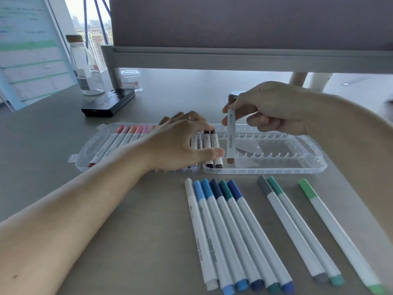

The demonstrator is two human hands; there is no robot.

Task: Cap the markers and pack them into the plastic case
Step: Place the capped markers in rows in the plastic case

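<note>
The brown marker (230, 133) stands almost upright at the centre of the frame, capped at both ends, its lower cap just above the right half of the plastic case (276, 170). The right hand (274, 109) pinches its upper part between thumb and fingertips. The open case lies across the middle of the table (148, 231). Two dark markers (212, 150) sit at the left end of its right half, and pink and red markers (125, 137) fill its left half. The left hand (180, 143) rests flat over the packed row, fingers relaxed and gripping nothing, thumb touching the dark markers. Below the case lie six blue-toned markers (229, 231) side by side, a grey and teal pair (297, 231) to their right, and a green marker (338, 231) apart. At upper left stand a bottle (85, 67) and a black box (108, 103).
</note>
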